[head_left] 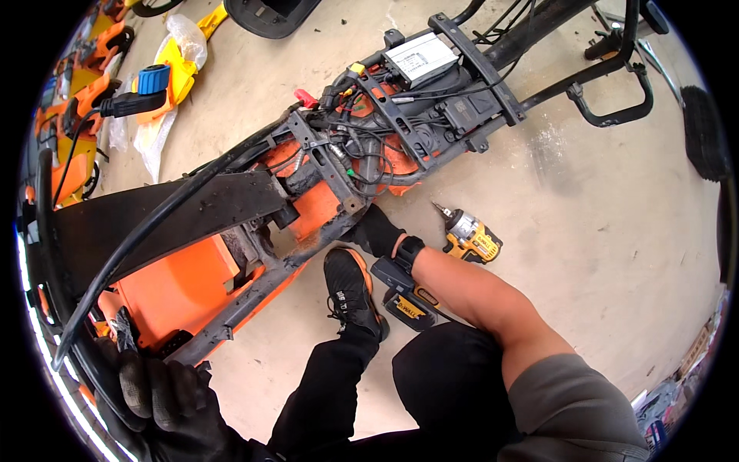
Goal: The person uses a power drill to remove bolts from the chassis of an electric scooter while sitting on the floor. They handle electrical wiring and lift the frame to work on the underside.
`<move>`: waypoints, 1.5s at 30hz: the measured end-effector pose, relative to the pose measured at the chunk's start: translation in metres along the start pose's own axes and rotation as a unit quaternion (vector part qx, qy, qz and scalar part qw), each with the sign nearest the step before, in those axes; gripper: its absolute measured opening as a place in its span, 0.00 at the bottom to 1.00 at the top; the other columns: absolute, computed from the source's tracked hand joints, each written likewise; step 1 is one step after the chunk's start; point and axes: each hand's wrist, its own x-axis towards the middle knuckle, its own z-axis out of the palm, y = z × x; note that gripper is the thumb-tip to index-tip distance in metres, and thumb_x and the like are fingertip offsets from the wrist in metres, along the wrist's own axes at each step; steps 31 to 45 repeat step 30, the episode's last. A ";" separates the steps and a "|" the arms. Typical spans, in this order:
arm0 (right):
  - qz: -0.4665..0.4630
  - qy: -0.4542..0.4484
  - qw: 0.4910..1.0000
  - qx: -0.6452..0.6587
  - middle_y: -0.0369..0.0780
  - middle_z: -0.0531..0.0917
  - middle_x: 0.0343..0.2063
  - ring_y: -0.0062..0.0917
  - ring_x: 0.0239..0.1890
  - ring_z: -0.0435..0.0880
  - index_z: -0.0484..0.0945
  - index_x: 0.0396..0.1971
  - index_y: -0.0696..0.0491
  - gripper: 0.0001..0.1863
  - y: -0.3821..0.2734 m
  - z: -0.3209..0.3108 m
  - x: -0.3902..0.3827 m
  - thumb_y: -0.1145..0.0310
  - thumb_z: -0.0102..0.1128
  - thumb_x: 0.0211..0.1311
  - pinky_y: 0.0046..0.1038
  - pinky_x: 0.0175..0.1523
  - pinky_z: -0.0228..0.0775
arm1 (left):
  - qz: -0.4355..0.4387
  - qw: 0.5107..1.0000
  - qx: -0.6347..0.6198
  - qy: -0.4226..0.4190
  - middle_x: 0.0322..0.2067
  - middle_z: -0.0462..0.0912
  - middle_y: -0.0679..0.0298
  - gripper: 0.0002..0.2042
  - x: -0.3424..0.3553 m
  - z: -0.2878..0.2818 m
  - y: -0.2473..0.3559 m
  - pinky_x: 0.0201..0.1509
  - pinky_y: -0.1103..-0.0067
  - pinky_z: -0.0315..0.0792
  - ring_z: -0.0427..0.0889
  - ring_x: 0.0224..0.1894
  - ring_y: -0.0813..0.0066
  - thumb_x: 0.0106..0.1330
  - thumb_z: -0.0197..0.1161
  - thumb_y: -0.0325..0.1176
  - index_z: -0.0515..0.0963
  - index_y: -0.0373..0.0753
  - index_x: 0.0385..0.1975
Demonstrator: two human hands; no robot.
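My left hand (173, 408), in a dark glove, is closed beside a black tube (96, 377) at the lower left; what lies inside its fingers is hidden. The orange and black vehicle frame (254, 300) stretches from there toward the upper right. My right hand (375, 233), in a black glove, reaches to the near frame rail, its fingertips hidden at the rail. A yellow and black impact wrench (476, 237) lies on the floor by my right wrist. On the other side of my forearm shows a black and yellow battery pack (408, 306), apparently the wrench's.
Exposed wiring (362, 146) and a silver box (420, 59) sit on the frame. A black stand (616, 115) juts out at upper right. Yellow parts in plastic wrap (175, 73) lie at upper left, near a blue-capped connector (152, 81). My shoe (350, 289) stands close to the frame.
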 end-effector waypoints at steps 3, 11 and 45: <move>-0.002 0.024 1.000 0.005 0.36 0.79 0.39 0.26 0.41 0.81 0.71 0.46 0.52 0.10 -0.005 -0.001 0.001 0.66 0.50 0.69 0.32 0.44 0.78 | 0.007 1.000 -0.024 0.020 0.24 0.64 0.69 0.11 0.000 0.002 -0.003 0.38 0.78 0.64 0.62 0.24 0.79 0.73 0.52 0.41 0.66 0.39 0.39; -0.175 0.017 0.896 -0.408 0.38 0.79 0.42 0.27 0.42 0.80 0.73 0.48 0.53 0.17 0.015 -0.045 0.030 0.69 0.62 0.59 0.29 0.44 0.75 | 0.056 0.961 0.269 0.034 0.27 0.65 0.68 0.12 -0.006 -0.022 0.005 0.47 0.75 0.67 0.65 0.28 0.76 0.72 0.51 0.42 0.66 0.39 0.42; 0.023 0.019 0.991 -0.130 0.40 0.83 0.31 0.33 0.34 0.83 0.77 0.39 0.51 0.15 0.022 0.002 0.017 0.54 0.53 0.65 0.34 0.40 0.75 | -0.052 0.996 0.026 -0.067 0.30 0.67 0.66 0.11 0.004 -0.012 0.005 0.53 0.74 0.68 0.70 0.32 0.75 0.73 0.50 0.37 0.65 0.36 0.45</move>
